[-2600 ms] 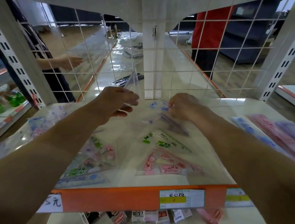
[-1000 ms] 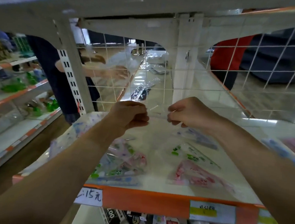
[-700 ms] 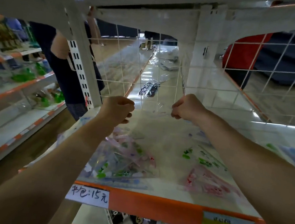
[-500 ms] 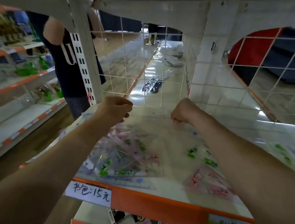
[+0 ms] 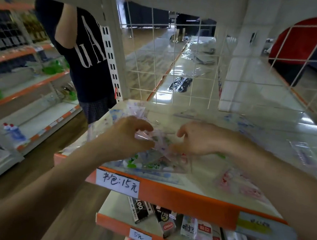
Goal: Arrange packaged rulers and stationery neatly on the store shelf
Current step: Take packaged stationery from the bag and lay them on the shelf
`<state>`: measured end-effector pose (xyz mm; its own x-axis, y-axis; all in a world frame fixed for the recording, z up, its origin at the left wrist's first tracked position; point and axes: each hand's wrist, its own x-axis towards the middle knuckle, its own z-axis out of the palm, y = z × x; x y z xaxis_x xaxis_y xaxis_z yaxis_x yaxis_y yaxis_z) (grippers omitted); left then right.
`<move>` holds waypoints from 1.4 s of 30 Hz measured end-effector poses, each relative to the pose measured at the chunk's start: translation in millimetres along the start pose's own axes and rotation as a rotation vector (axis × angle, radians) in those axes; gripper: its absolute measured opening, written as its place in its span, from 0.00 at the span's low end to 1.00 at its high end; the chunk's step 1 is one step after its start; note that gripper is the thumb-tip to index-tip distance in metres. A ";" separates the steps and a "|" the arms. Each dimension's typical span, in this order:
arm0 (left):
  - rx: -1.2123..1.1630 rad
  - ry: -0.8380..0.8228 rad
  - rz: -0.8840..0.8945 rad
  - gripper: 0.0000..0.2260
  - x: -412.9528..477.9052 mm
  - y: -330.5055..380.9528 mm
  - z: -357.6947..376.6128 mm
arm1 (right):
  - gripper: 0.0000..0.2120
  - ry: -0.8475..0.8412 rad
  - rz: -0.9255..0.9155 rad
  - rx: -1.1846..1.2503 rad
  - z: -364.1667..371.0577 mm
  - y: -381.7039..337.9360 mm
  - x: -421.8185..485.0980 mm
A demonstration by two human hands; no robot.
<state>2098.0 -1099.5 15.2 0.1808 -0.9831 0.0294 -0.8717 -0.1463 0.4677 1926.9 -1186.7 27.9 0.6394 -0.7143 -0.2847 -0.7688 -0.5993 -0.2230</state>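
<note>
the cream shelf [image 5: 189,198] has an orange front edge carrying a handwritten price label [image 5: 117,181]. just behind the label lies a pile of ruler packets [image 5: 150,163] in clear plastic. a pink packet [image 5: 241,186] lies flat well to the label's right. the left hand [image 5: 128,138] curls over the pile, its thumb and fingers pinching a crinkled clear packet [image 5: 143,136]. the right hand [image 5: 200,138] bends its fingers down into the same pile, and blur hides whether it grips anything. a white wire grid [image 5: 178,64] backs the shelf. below the label, small boxes [image 5: 192,227] lie on a lower shelf [image 5: 112,224]. left of the label, a person [image 5: 86,56] in a dark t-shirt stands on the wooden floor [image 5: 34,168].
</note>
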 end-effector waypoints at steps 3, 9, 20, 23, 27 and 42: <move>0.121 -0.009 0.023 0.19 -11.4 -3.0 8.5 | 0.32 -0.058 -0.040 -0.090 6.4 -14.6 -8.2; 0.237 -0.106 0.039 0.36 -17.2 -9.5 14.8 | 0.25 -0.082 -0.030 -0.157 7.8 -21.4 -9.2; 0.225 -0.111 0.032 0.25 -16.2 -13.9 14.3 | 0.21 -0.123 -0.044 0.276 8.1 -2.3 -8.5; 0.217 -0.146 0.012 0.24 -15.9 -12.2 8.4 | 0.15 -0.110 -0.028 0.499 11.1 6.5 -11.2; 0.091 -0.076 0.048 0.20 -14.7 5.8 1.5 | 0.11 -0.073 0.005 0.732 13.6 17.9 -16.2; -0.006 -0.263 0.178 0.18 -1.1 29.6 3.0 | 0.04 0.104 0.106 0.670 -9.0 57.3 -63.7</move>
<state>2070.6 -1103.1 26.4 -0.0988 -0.9881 -0.1177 -0.8762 0.0303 0.4810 1842.2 -1178.8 41.7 0.5325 -0.8076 -0.2534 -0.6470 -0.1954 -0.7370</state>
